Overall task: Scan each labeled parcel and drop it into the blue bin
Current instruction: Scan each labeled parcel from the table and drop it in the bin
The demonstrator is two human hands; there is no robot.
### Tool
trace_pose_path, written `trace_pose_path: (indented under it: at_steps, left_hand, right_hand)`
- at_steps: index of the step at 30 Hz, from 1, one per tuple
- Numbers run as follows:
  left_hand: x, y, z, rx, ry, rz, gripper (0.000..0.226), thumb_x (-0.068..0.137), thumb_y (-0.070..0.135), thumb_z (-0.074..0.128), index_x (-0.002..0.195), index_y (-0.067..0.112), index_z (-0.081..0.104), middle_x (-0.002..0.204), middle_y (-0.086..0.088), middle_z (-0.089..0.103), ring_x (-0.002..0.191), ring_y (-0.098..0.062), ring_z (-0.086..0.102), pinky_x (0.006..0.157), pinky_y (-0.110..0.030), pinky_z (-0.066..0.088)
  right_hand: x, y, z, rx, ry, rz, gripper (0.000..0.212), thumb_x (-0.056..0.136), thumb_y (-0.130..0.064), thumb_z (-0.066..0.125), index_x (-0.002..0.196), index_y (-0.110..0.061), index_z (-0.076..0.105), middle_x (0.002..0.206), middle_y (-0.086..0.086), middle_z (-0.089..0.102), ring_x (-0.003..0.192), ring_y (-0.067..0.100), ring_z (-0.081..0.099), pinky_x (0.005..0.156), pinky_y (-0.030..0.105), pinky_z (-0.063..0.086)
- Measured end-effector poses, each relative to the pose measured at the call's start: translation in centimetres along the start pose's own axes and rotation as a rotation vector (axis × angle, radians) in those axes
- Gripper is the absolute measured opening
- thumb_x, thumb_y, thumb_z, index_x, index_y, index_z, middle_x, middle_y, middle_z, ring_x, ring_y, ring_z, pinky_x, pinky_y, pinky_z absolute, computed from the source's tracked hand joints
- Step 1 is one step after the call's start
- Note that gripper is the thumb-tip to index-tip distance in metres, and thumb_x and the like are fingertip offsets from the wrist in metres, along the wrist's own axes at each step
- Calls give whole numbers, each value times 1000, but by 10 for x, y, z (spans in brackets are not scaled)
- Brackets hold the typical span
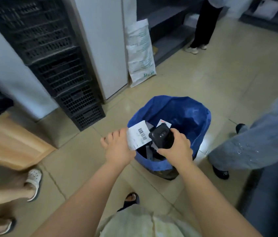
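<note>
My left hand (117, 147) holds a small parcel with a white barcode label (139, 135) over the left rim of the blue bin (201, 120). My right hand (177, 147) grips a black handheld scanner (161, 136), its head right next to the label. Inside the bin lie other parcels, one with a white label (164, 123). The bin stands on the tiled floor in front of me.
Stacked black crates (58, 65) stand at the left by a white cabinet. A white sack (140, 52) leans on the cabinet. A wooden counter (11, 142) is at left. People's legs stand at the right (254, 142), left (6, 185) and far back (201, 26).
</note>
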State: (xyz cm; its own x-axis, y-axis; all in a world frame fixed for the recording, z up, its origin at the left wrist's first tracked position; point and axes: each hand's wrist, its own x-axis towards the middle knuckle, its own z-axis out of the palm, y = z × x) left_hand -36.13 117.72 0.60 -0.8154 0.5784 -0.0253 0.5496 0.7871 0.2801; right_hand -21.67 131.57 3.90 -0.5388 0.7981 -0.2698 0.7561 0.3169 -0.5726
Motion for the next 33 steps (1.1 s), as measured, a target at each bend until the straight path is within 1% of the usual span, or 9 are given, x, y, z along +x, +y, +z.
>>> trace_pose_path:
  at_steps: [6, 11, 13, 14, 16, 19, 21, 29, 33]
  left_hand:
    - [91, 16, 20, 5, -90, 123, 77, 63, 30, 70, 134, 32, 41, 120, 9, 50, 116, -20, 42, 101, -41, 21]
    - [126, 32, 53, 180, -148, 272, 78, 58, 23, 72, 132, 29, 47, 116, 6, 54, 107, -22, 50, 91, -40, 21]
    - [137, 41, 71, 219, -165, 309, 78, 51, 20, 75, 125, 27, 53, 107, 6, 55, 102, -22, 51, 92, -42, 27]
    - [143, 47, 80, 223, -184, 322, 76, 51, 19, 75, 124, 27, 53, 107, 6, 55, 103, -22, 51, 96, -44, 28]
    - [153, 59, 95, 212, -249, 335, 73, 59, 17, 71, 128, 26, 49, 113, 5, 54, 111, -23, 47, 106, -50, 23]
    - [170, 75, 113, 203, -372, 326, 69, 70, 16, 66, 134, 27, 40, 125, 5, 47, 124, -23, 38, 114, -55, 12]
    - [179, 82, 125, 177, -424, 306, 68, 74, 20, 66, 135, 29, 37, 130, 6, 44, 129, -23, 34, 115, -57, 7]
    - [203, 88, 185, 186, -529, 321, 59, 82, 25, 63, 136, 31, 40, 132, 7, 46, 128, -22, 35, 115, -57, 8]
    - [209, 87, 239, 223, -645, 413, 68, 84, 24, 63, 144, 31, 33, 140, 5, 41, 134, -23, 29, 114, -58, 2]
  right_hand:
    - [66, 1, -8, 163, 138, 189, 85, 64, -33, 85, 138, -31, 43, 132, 2, 50, 124, 30, 46, 101, 53, 43]
    - [104, 25, -21, 223, 172, 300, 83, 68, -23, 88, 139, -24, 46, 132, 5, 54, 123, 27, 50, 99, 40, 43]
    - [121, 34, -21, 238, 155, 332, 82, 69, -21, 87, 140, -23, 46, 133, 5, 52, 123, 27, 49, 99, 38, 41]
    - [131, 38, -18, 242, 143, 342, 82, 69, -20, 87, 140, -23, 46, 133, 5, 52, 123, 26, 49, 98, 37, 41]
    - [151, 47, -11, 230, 109, 346, 84, 67, -22, 88, 139, -24, 46, 133, 5, 53, 123, 28, 49, 99, 38, 43]
    - [182, 59, 0, 233, 19, 345, 86, 66, -24, 88, 140, -26, 44, 135, 3, 50, 128, 28, 45, 100, 40, 42]
    - [200, 66, 6, 219, -38, 341, 86, 68, -26, 88, 141, -27, 44, 135, 2, 50, 129, 27, 43, 98, 38, 40]
    - [261, 106, 41, 201, -109, 462, 89, 72, -26, 87, 145, -25, 37, 142, 2, 45, 132, 27, 37, 104, 43, 40]
    - [286, 131, 77, 207, -95, 556, 88, 73, -30, 85, 144, -22, 35, 142, 6, 44, 131, 29, 36, 103, 47, 41]
